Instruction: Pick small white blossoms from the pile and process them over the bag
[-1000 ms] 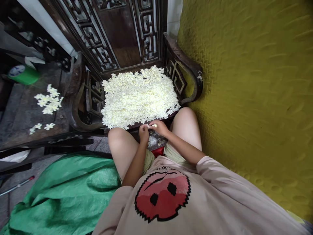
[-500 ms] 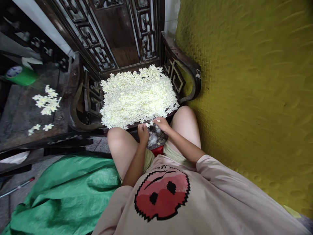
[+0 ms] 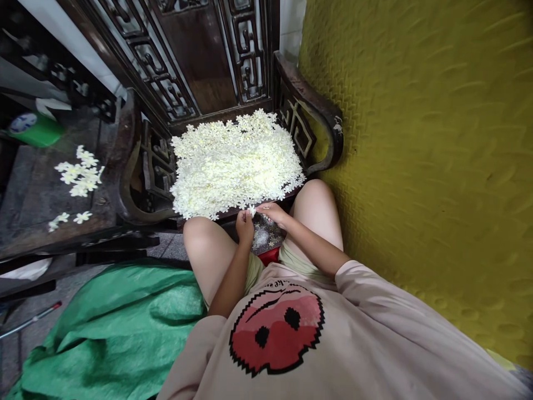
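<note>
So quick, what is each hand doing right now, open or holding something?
Left hand: closed, pinching a small white flower.
Right hand: fingers curled at that same flower; whether it grips cannot be told.

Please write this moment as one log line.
left hand: holds flower | right hand: fingertips at same flower | flower pile: on chair
</note>
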`<state>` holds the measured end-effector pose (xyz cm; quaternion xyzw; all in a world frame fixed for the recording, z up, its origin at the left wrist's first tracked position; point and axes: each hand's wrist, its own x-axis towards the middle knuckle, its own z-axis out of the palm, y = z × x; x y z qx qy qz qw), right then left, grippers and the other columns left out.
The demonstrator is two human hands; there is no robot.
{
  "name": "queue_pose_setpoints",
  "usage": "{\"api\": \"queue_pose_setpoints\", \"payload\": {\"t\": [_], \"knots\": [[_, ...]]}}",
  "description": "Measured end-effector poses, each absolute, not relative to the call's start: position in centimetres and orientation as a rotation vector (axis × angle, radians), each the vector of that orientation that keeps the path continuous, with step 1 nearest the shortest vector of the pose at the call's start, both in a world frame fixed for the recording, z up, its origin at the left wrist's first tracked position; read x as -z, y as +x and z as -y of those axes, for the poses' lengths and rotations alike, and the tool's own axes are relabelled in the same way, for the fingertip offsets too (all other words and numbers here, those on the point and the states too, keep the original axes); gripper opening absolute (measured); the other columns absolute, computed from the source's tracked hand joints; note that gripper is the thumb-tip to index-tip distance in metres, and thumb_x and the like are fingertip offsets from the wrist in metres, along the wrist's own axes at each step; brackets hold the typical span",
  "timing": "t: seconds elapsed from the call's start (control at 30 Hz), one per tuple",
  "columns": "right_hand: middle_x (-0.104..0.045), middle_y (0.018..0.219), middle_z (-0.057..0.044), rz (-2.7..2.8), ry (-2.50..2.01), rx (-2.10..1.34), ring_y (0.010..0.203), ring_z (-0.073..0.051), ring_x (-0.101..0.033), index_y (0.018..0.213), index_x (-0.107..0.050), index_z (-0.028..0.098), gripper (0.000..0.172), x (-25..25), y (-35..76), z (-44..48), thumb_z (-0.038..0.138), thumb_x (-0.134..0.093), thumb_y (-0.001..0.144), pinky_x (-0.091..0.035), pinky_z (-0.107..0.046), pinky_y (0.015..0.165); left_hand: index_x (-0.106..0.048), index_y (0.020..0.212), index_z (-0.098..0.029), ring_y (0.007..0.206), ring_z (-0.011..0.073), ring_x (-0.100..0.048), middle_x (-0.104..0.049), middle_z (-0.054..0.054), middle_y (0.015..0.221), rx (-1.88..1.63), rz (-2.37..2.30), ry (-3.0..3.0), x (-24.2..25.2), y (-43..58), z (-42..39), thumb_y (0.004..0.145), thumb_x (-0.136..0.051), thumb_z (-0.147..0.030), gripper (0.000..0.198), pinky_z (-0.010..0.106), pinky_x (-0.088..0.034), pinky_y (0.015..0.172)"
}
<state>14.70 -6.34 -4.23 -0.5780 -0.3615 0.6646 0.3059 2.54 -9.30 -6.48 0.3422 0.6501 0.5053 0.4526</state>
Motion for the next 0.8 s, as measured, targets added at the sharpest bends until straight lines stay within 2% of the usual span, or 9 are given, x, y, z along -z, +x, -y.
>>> {"api": "queue_pose_setpoints", "payload": {"t": [0.23, 0.5, 0.67, 0.8], "knots": [[-0.053, 0.057, 0.002, 0.991, -1.517, -1.784, 0.05, -0.007, -0.041, 0.076, -0.069, 0.016, 0.029, 4.37, 14.41, 6.43, 0.042, -0.071, 0.063, -0.026, -0.018, 0.041, -0.053, 0.069, -0.02, 0.066, 0.0145, -0.05, -0.054, -0.002, 0.065, -1.289, -1.637, 0.901, 6.28, 2.81, 9.84, 0.08, -0.058, -0.02, 0.012, 0.023, -0.035, 0.069], [-0.051, 0.057, 0.003, 1.024, -1.44, -1.837, 0.049, -0.007, -0.039, 0.08, -0.069, 0.015, 0.044, 4.23, 14.21, 6.79, 0.055, -0.069, 0.063, -0.025, -0.019, 0.041, -0.05, 0.069, -0.021, 0.069, 0.0162, -0.046, -0.05, 0.0, 0.069, -1.317, -1.74, 1.018, 5.6, 2.55, 9.78, 0.08, -0.055, -0.015, 0.014, 0.024, -0.032, 0.069], [-0.048, 0.053, 0.004, 1.016, -1.486, -1.777, 0.047, -0.007, -0.037, 0.073, -0.068, 0.014, 0.036, 4.21, 14.28, 6.64, 0.047, -0.074, 0.06, -0.024, -0.02, 0.04, -0.05, 0.071, -0.022, 0.075, 0.0178, -0.047, -0.05, 0.002, 0.073, -1.268, -1.76, 1.047, 5.86, 2.67, 9.82, 0.08, -0.057, -0.02, 0.011, 0.025, -0.034, 0.073], [-0.048, 0.051, 0.004, 0.871, -1.52, -1.817, 0.044, -0.006, -0.036, 0.071, -0.065, 0.014, 0.032, 4.35, 14.89, 5.93, 0.042, -0.076, 0.061, -0.022, -0.019, 0.038, -0.05, 0.083, -0.022, 0.073, 0.015, -0.05, -0.052, 0.001, 0.077, -1.305, -1.673, 0.989, 6.12, 2.78, 9.84, 0.081, -0.057, -0.026, 0.008, 0.024, -0.037, 0.074]]}}
